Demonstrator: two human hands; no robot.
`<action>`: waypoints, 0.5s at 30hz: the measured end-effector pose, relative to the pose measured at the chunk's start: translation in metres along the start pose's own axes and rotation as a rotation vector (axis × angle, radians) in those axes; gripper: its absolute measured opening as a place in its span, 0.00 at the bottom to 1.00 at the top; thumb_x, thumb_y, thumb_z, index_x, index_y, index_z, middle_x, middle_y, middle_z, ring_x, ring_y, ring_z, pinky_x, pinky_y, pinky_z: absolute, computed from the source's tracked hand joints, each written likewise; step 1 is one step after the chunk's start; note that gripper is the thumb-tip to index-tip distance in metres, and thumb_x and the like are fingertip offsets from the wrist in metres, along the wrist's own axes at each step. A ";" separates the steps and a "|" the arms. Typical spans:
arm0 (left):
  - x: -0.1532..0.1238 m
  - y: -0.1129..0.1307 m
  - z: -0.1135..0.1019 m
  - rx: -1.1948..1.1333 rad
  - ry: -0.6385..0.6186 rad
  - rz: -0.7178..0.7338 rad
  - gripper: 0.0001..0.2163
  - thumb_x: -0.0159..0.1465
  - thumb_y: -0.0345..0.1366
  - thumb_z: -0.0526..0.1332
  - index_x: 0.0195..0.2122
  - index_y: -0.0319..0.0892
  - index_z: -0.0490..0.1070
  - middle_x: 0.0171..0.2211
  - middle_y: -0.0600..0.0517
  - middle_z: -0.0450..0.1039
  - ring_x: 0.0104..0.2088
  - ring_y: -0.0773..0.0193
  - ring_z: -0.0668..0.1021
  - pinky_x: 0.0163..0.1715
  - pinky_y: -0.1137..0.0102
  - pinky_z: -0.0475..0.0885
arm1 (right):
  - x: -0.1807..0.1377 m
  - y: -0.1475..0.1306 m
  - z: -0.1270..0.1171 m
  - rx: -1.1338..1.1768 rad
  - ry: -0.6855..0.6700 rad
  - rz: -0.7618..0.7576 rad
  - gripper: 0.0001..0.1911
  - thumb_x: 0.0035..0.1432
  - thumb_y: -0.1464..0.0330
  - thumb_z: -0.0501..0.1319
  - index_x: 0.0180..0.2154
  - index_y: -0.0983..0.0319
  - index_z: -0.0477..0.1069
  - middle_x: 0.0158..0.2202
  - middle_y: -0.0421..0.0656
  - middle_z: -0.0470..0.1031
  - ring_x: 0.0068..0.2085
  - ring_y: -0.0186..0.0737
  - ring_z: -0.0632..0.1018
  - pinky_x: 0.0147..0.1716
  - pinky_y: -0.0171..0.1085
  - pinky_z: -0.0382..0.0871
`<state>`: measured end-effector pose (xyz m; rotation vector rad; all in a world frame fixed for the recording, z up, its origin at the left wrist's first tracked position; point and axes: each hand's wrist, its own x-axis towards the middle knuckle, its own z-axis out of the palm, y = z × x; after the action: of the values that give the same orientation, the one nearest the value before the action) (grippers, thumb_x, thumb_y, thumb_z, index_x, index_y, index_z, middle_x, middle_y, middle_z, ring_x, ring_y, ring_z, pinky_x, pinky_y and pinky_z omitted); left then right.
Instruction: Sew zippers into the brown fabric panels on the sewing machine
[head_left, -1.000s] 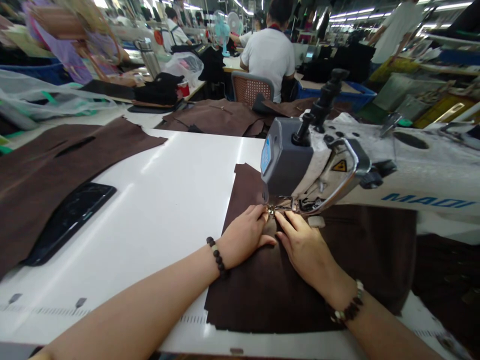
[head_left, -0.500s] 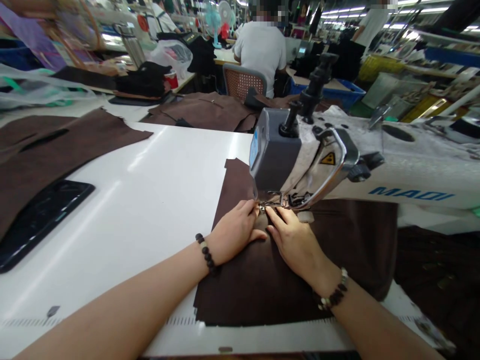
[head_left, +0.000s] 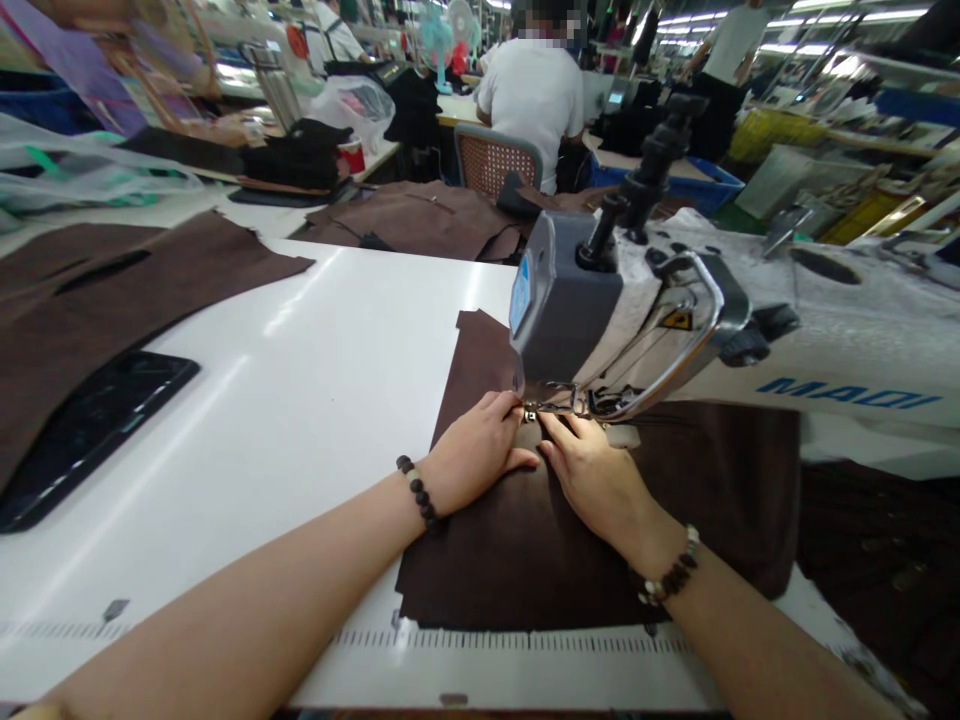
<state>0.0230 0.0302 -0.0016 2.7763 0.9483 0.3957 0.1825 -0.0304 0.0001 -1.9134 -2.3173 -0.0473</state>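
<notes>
A piece of dark brown fabric (head_left: 510, 560) lies flat under the head of the sewing machine (head_left: 570, 290). My left hand (head_left: 480, 450) rests on it just left of the presser foot (head_left: 530, 411), fingers stretched forward and thumb out to the side. On the other side of the foot, my right hand (head_left: 596, 475) presses the fabric with its fingers spread. Both sets of fingertips are close to the needle area, which the machine head partly hides. A small pale patch (head_left: 528, 436) shows on the fabric between the hands.
To the left, another brown fabric piece (head_left: 135, 280) partly covers a black phone (head_left: 97, 440). More brown fabric (head_left: 420, 215) is heaped behind the white table (head_left: 337, 340). A person in a white shirt (head_left: 531, 95) sits beyond it. Dark cloth (head_left: 885, 560) hangs at the right.
The fabric's front edge has shifted slightly away from me, uncovering more of the ruler marks on the table. Both hands stay beside the presser foot. The whole view has shifted a little.
</notes>
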 end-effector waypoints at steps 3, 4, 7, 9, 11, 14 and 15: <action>0.001 0.000 -0.001 -0.002 -0.011 0.000 0.25 0.57 0.49 0.59 0.46 0.31 0.65 0.44 0.41 0.65 0.48 0.52 0.66 0.48 0.61 0.66 | 0.000 0.001 -0.001 -0.010 0.005 -0.011 0.17 0.63 0.65 0.47 0.50 0.60 0.64 0.47 0.47 0.70 0.44 0.45 0.72 0.49 0.51 0.58; 0.001 0.000 -0.002 -0.002 -0.016 -0.001 0.25 0.57 0.49 0.59 0.46 0.31 0.65 0.44 0.40 0.65 0.48 0.53 0.67 0.48 0.61 0.66 | 0.000 0.001 -0.001 -0.008 0.006 -0.014 0.17 0.63 0.66 0.47 0.51 0.60 0.64 0.47 0.47 0.70 0.44 0.46 0.71 0.50 0.52 0.57; -0.001 0.001 -0.002 0.006 -0.022 0.001 0.26 0.56 0.49 0.59 0.47 0.30 0.64 0.44 0.40 0.64 0.48 0.53 0.67 0.48 0.62 0.66 | -0.002 -0.001 -0.002 0.018 -0.007 -0.027 0.18 0.62 0.66 0.47 0.52 0.60 0.62 0.49 0.47 0.69 0.47 0.46 0.70 0.51 0.52 0.57; -0.002 0.001 -0.001 0.011 -0.010 0.013 0.26 0.56 0.48 0.59 0.47 0.30 0.64 0.45 0.40 0.64 0.48 0.53 0.66 0.49 0.62 0.66 | -0.003 -0.003 -0.003 0.045 -0.020 -0.032 0.19 0.62 0.67 0.48 0.54 0.61 0.61 0.50 0.48 0.68 0.48 0.45 0.70 0.52 0.51 0.57; -0.003 0.001 0.000 0.014 0.007 0.024 0.26 0.56 0.48 0.60 0.47 0.30 0.64 0.45 0.40 0.65 0.49 0.53 0.66 0.49 0.63 0.65 | -0.004 -0.003 -0.004 0.070 -0.027 -0.032 0.19 0.62 0.67 0.48 0.54 0.61 0.60 0.50 0.49 0.68 0.50 0.45 0.69 0.51 0.50 0.59; -0.003 0.000 -0.001 0.017 0.020 0.025 0.26 0.56 0.48 0.60 0.46 0.30 0.64 0.46 0.40 0.65 0.50 0.52 0.66 0.50 0.62 0.65 | -0.001 0.009 -0.009 0.120 -0.032 -0.083 0.18 0.62 0.69 0.47 0.52 0.62 0.63 0.49 0.48 0.70 0.50 0.44 0.69 0.50 0.47 0.61; -0.003 -0.001 -0.001 0.014 0.017 0.024 0.26 0.56 0.48 0.60 0.46 0.30 0.64 0.46 0.40 0.65 0.50 0.52 0.66 0.50 0.62 0.65 | 0.001 0.017 -0.012 0.149 -0.036 -0.114 0.18 0.62 0.69 0.47 0.51 0.62 0.65 0.47 0.47 0.71 0.49 0.43 0.71 0.49 0.45 0.63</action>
<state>0.0195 0.0287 -0.0012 2.8035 0.9262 0.4188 0.1995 -0.0271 0.0107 -1.7254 -2.3766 0.1455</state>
